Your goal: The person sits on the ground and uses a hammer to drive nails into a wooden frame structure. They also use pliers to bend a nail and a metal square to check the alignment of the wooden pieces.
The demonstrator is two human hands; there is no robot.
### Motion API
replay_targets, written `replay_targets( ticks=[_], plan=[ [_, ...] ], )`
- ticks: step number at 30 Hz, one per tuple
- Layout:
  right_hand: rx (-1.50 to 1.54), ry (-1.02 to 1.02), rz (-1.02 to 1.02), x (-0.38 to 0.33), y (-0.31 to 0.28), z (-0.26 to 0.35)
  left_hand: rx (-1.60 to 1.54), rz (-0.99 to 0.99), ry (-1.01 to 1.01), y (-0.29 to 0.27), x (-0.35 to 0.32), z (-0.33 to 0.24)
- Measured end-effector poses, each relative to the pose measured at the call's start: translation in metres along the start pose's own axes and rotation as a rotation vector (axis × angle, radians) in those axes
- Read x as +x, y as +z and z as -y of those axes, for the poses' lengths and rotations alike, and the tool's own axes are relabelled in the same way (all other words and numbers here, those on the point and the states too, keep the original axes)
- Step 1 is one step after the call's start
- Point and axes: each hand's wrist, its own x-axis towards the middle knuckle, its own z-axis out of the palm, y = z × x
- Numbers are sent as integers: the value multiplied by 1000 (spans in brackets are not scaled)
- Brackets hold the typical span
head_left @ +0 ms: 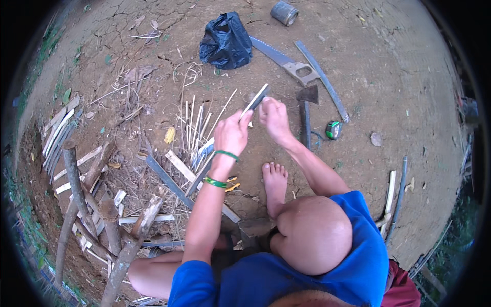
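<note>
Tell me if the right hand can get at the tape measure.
Probably yes: the tape measure lies uncovered on the ground; the axe lies between it and the right hand, but looks low enough to reach over.

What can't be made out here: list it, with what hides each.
In the head view:
Inside of the black bag: hidden by its opaque plastic.
Whatever the right hand may hold: hidden by the hand itself.
How far the strip runs beneath the left hand: covered by that hand.
Rest of the yellow tool: seemingly behind the left forearm.
Rest of the red cloth: cut off by the lower edge.
</note>
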Motion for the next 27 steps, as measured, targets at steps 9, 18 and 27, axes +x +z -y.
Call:
replay_targets(
  ticks=[9,18,27],
  plan=[
    [-16,179,97,5,-4,-3,191,-188,150,5,-3,12],
    [-391,-5,141,-41,-10,-5,282,-116,-2,1,-8,40],
    [-1361,-310,291,-25,-86,-46,-727,-81,-516,-82,-2,142]
  ],
)
